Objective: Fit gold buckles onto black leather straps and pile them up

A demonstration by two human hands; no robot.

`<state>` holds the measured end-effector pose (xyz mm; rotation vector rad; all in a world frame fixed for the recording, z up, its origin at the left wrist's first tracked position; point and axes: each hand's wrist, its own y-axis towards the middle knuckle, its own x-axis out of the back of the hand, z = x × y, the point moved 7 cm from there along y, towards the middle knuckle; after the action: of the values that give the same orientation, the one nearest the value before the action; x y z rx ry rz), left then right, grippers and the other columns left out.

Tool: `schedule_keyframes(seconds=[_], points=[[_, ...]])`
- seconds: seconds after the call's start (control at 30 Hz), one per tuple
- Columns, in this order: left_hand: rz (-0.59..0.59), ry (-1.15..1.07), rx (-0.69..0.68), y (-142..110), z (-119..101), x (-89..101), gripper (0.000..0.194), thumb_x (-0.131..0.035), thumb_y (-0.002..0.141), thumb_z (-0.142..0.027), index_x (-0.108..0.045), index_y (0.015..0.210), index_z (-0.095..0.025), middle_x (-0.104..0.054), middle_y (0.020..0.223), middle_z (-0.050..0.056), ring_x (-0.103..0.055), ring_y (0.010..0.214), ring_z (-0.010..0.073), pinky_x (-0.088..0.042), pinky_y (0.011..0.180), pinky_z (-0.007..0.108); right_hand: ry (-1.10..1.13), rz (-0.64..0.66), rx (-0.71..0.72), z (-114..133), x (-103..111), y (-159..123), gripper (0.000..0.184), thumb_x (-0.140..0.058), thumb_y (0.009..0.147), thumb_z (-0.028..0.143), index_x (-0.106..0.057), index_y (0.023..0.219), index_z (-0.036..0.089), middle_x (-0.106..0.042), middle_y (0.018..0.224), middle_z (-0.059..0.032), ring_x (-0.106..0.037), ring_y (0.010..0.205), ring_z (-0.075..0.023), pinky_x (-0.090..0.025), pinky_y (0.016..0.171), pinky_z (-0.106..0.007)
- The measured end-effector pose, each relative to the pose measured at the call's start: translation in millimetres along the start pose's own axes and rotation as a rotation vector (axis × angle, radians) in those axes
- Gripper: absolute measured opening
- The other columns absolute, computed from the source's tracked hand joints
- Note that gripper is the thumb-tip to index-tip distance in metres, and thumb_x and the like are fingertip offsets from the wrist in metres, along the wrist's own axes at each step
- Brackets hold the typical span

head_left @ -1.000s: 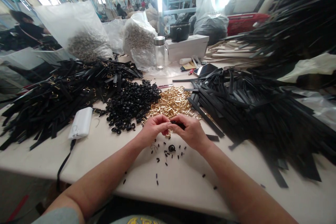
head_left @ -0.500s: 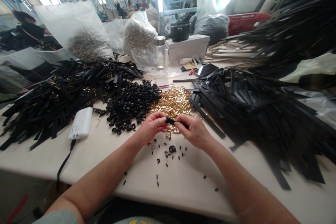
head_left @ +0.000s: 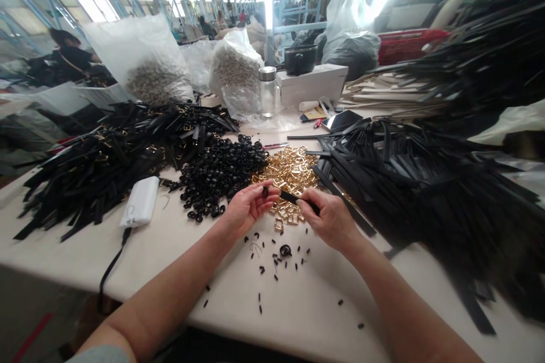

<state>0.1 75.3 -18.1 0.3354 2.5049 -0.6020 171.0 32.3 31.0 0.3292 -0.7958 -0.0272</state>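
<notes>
Between the thumb and fingers of my left hand [head_left: 244, 207] is a small black loop [head_left: 265, 191]. My right hand [head_left: 332, 218] is wrapped round a black strap [head_left: 289, 197], whose end points left toward the loop; the two are slightly apart. Right behind my hands lies a heap of gold buckles [head_left: 292, 167], beside a pile of black loops [head_left: 221, 173]. Small black bits and one black ring [head_left: 285, 250] are scattered on the table [head_left: 306, 300] in front of me.
Straps with buckles [head_left: 97, 164] cover the left side; plain black straps [head_left: 409, 170] are heaped at right. A white power adapter [head_left: 141, 201] with a cord lies at left. Behind stand a glass bottle [head_left: 268, 93], a white box [head_left: 315, 84] and filled plastic bags [head_left: 236, 68].
My hands have drawn apart; the strap end now shows between them, and the loop is visible in my left fingers. The whole view has shifted slightly right and down.
</notes>
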Motion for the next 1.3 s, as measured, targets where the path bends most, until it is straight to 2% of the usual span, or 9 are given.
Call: schedule_keyframes(seconds=[0.23, 0.4, 0.63, 0.87, 1.0, 1.1, 1.2, 1.3], points=[[0.016, -0.002, 0.008, -3, 1, -4.0, 0.028, -0.046, 0.094, -0.017, -0.061, 0.115, -0.006, -0.071, 0.105, 0.018, -0.072, 0.083, 0.0164, -0.059, 0.067, 0.020, -0.004, -0.002, -0.024, -4, -4, 0, 0.022, -0.050, 0.086, 0.029, -0.053, 0.066, 0.020, -0.049, 0.056, 0.0034, -0.042, 0.051, -0.0104, -0.029, 0.052, -0.025], [0.011, 0.024, 0.002, -3, 3, -3.0, 0.032, -0.047, 0.089, -0.010, -0.058, 0.119, -0.005, -0.070, 0.107, 0.020, -0.072, 0.086, 0.0191, -0.058, 0.066, 0.021, 0.040, 0.009, -0.052, -8, -4, 1, 0.023, -0.051, 0.086, 0.027, -0.052, 0.064, 0.020, -0.050, 0.056, 0.0031, -0.044, 0.051, -0.0105, -0.030, 0.051, -0.024], [-0.007, 0.102, -0.001, -2, 8, -3.3, 0.043, -0.053, 0.082, -0.008, -0.055, 0.125, -0.008, -0.069, 0.108, 0.017, -0.072, 0.086, 0.0202, -0.058, 0.067, 0.025, 0.096, 0.051, -0.079, -13, -9, 1, 0.022, -0.052, 0.085, 0.026, -0.053, 0.064, 0.020, -0.051, 0.055, 0.0036, -0.044, 0.050, -0.0106, -0.032, 0.051, -0.024], [0.018, 0.231, -0.069, -4, 9, -4.4, 0.049, -0.058, 0.078, -0.009, -0.055, 0.127, -0.012, -0.068, 0.111, 0.014, -0.070, 0.088, 0.0188, -0.056, 0.071, 0.026, 0.120, 0.082, -0.087, -12, -10, 2, 0.021, -0.052, 0.085, 0.027, -0.053, 0.065, 0.020, -0.052, 0.056, 0.0035, -0.045, 0.052, -0.0110, -0.033, 0.053, -0.025], [0.024, 0.285, -0.068, -4, 8, -5.8, 0.044, -0.065, 0.078, -0.016, -0.058, 0.121, -0.013, -0.069, 0.103, 0.011, -0.070, 0.085, 0.0174, -0.054, 0.070, 0.025, 0.123, 0.078, -0.078, -8, -9, 2, 0.021, -0.053, 0.084, 0.026, -0.054, 0.064, 0.020, -0.051, 0.055, 0.0035, -0.044, 0.051, -0.0110, -0.032, 0.052, -0.025], [0.037, 0.353, -0.096, -4, 6, -7.1, 0.041, -0.072, 0.075, -0.024, -0.060, 0.113, -0.015, -0.068, 0.090, 0.005, -0.067, 0.076, 0.0128, -0.051, 0.065, 0.022, 0.122, 0.085, -0.064, -6, -10, 1, 0.020, -0.053, 0.084, 0.025, -0.055, 0.065, 0.020, -0.053, 0.056, 0.0034, -0.046, 0.051, -0.0109, -0.033, 0.052, -0.024], [0.040, 0.390, -0.111, -3, 6, -6.7, 0.038, -0.075, 0.072, -0.024, -0.062, 0.107, -0.015, -0.063, 0.077, 0.000, -0.062, 0.066, 0.0086, -0.046, 0.058, 0.018, 0.106, 0.099, -0.044, -5, -14, -1, 0.019, -0.054, 0.085, 0.024, -0.056, 0.066, 0.020, -0.056, 0.058, 0.0032, -0.048, 0.052, -0.0112, -0.034, 0.052, -0.025], [0.039, 0.376, -0.083, -1, 9, -5.3, 0.039, -0.075, 0.070, -0.023, -0.062, 0.106, -0.014, -0.061, 0.072, -0.001, -0.059, 0.061, 0.0079, -0.042, 0.054, 0.018, 0.066, 0.056, 0.004, -1, -15, -3, 0.008, -0.058, 0.084, 0.027, -0.061, 0.080, 0.021, -0.065, 0.070, 0.0014, -0.057, 0.061, -0.0133, -0.040, 0.057, -0.025]])
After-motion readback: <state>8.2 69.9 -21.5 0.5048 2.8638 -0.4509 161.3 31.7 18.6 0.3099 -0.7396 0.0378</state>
